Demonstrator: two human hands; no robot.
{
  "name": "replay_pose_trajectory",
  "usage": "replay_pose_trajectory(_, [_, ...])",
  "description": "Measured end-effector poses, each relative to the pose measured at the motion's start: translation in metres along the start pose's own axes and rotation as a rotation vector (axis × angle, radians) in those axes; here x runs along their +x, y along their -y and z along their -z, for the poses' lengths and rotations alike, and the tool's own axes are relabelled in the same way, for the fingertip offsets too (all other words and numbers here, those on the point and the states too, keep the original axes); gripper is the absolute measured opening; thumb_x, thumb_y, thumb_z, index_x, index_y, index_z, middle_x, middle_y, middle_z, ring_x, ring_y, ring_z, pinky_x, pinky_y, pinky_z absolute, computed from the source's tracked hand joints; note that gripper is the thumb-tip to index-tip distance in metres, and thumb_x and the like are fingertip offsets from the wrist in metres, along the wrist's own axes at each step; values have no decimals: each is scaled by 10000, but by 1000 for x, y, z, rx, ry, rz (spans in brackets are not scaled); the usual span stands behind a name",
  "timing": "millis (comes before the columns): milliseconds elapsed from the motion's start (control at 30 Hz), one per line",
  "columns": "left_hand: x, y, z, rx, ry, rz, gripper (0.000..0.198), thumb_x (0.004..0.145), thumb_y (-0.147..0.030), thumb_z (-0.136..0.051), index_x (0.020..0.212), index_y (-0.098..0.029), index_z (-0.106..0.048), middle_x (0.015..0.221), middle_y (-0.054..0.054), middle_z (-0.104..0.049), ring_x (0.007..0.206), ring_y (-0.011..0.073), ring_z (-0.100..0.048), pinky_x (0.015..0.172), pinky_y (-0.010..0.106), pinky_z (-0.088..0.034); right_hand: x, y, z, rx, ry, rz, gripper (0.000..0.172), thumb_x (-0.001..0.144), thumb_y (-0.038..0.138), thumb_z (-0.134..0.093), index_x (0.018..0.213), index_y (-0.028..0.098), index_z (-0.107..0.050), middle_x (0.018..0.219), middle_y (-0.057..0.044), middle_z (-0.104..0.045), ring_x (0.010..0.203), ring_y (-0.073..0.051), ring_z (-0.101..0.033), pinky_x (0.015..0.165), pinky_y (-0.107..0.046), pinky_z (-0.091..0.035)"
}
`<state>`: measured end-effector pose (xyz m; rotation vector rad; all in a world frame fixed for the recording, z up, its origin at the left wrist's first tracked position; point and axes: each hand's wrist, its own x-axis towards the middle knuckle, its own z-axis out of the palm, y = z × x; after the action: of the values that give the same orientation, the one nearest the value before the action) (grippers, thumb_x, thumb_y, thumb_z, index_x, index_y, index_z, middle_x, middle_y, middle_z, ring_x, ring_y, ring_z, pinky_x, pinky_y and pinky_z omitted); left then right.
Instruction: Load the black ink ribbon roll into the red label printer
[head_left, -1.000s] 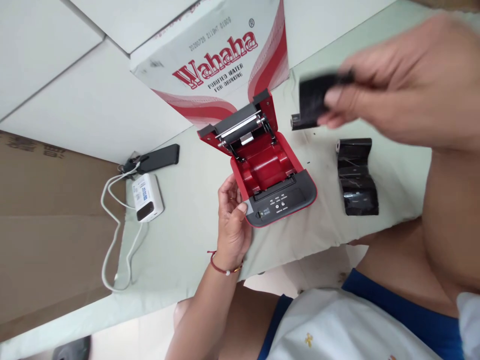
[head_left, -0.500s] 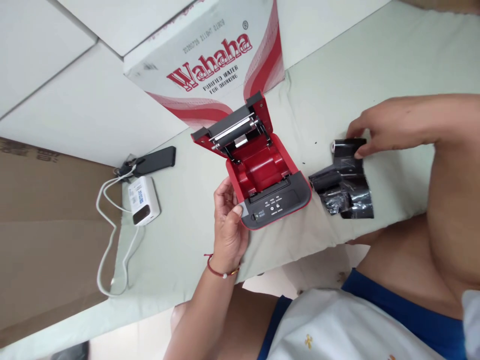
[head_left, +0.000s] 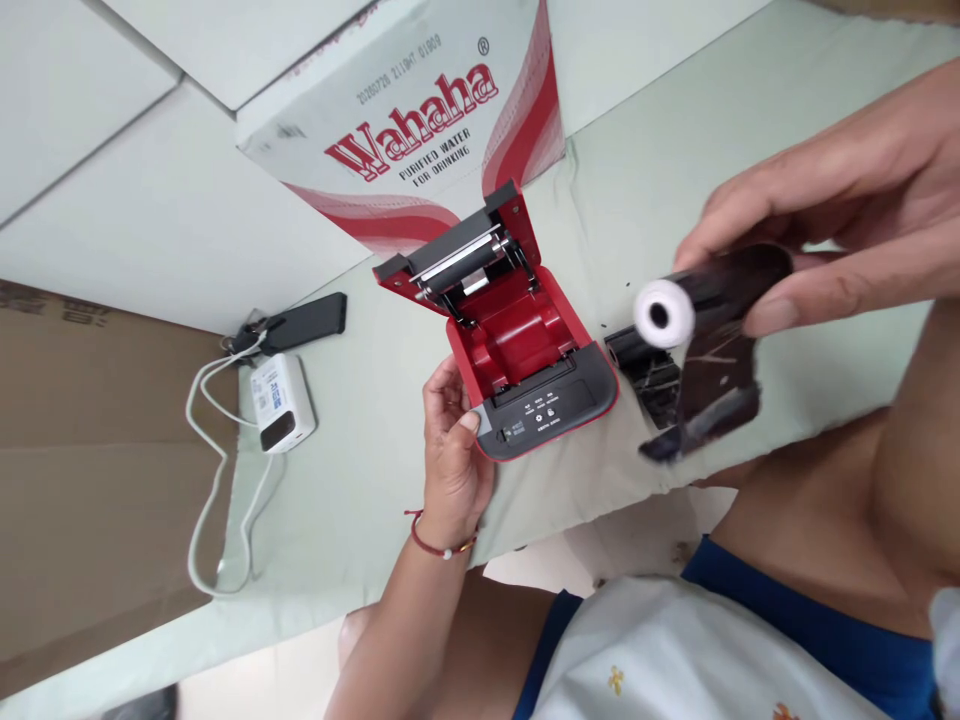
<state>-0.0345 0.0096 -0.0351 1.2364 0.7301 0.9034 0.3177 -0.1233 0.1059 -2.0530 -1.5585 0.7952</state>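
Note:
My left hand (head_left: pixel 459 440) grips the near left corner of a small red and black label printer (head_left: pixel 544 400), thumb on top. The printer's lid (head_left: pixel 469 255) is raised, and its red paper bay (head_left: pixel 517 330) holds nothing. At the right, my right hand (head_left: pixel 825 220) pinches a paper roll (head_left: pixel 664 312) with a white end and a black outer side; a loose black strip hangs from it. The roll is held above the cloth, to the right of the printer. Partly behind it, crumpled black wrapping (head_left: pixel 651 385) lies beside the printer.
A Wahaha water carton (head_left: pixel 412 130) stands behind the printer. To the left are a white power bank (head_left: pixel 283 403) with a white cable (head_left: pixel 202 480) and a black phone-like object (head_left: pixel 307 322). A brown cardboard box (head_left: pixel 105 470) borders the pale green cloth (head_left: pixel 360 440).
My right hand has lifted the black-sided roll off the cloth, up toward the camera. My left hand still holds the printer in place. The view has shifted slightly.

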Motion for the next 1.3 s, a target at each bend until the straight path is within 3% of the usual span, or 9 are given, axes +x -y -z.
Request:
replay_pose_trajectory(67, [-1,0,-1,1,-1,-6,607,843,-588,-896,1373,-364,-702,1498,23,-640,1438,248,-589,1196,352,-517,6,20,-16,158,106,255,471,853,660,-832,1174,315,-841,933,35,-791,804,-123,-712,739,-279,-553])
replay_pose_trajectory(133, [-2,-2,-2,16,1,-3,589,866,-581,-876,1381,-363,-690,1523,26,-629,1476,257,-566,1230,369,-496,17,39,-36,243,133,383,271,962,446,-761,1169,292,-845,828,38,-756,702,-109,-655,692,-272,-529])
replay_pose_trajectory(233, [-4,-4,-4,26,1,19,579,877,-577,-867,1384,-364,-685,1547,29,-619,1511,270,-543,1257,391,-482,36,60,-65,216,87,361,259,977,281,-708,1198,257,-843,891,21,-779,769,-131,-674,748,-283,-510])
replay_pose_trajectory(433, [-4,-4,-5,0,-10,-2,554,863,-567,-882,1348,-353,-719,1488,24,-644,1402,241,-605,1178,360,-535,60,70,-99,32,-72,369,288,941,209,-717,1198,220,-848,1145,-31,-815,1090,-219,-706,964,-333,-495])
replay_pose_trajectory(767, [-7,1,-5,68,-26,-47,448,948,-507,-791,1353,-335,-711,1492,44,-661,1426,263,-620,1215,415,-536,64,69,-112,-110,59,365,280,1005,259,-641,1193,223,-845,1278,-84,-796,1340,-305,-651,1116,-436,-508])
replay_pose_trajectory(933, [-19,0,4,428,-56,-497,509,1039,-425,-679,1546,-402,-627,1693,42,-508,1667,319,-405,1351,536,-407,65,63,-111,-88,66,418,288,1039,290,-599,1174,255,-851,1289,-68,-794,1355,-287,-649,1148,-430,-505])
replay_pose_trajectory(1067, [-24,-6,7,762,141,-867,640,944,-334,-716,1574,-396,-618,1653,47,-592,1624,364,-484,1355,616,-390,67,60,-112,-65,53,460,251,1023,266,-625,1122,263,-856,1176,-63,-816,1284,-277,-670,1139,-427,-510])
replay_pose_trajectory(1167, [-25,-8,5,905,275,-985,719,890,-206,-705,1591,-330,-608,1544,68,-711,1562,333,-565,1347,588,-407,69,62,-113,-47,54,433,232,988,242,-674,1134,257,-853,1143,-69,-821,1239,-276,-683,1094,-401,-521])
replay_pose_trajectory(1300, [-25,-9,1,952,224,-1002,688,863,-160,-776,1521,-325,-664,1444,60,-782,1511,322,-624,1332,579,-432,69,72,-112,-30,91,381,233,958,169,-672,1108,220,-843,1123,-62,-819,1116,-231,-709,1021,-336,-504])
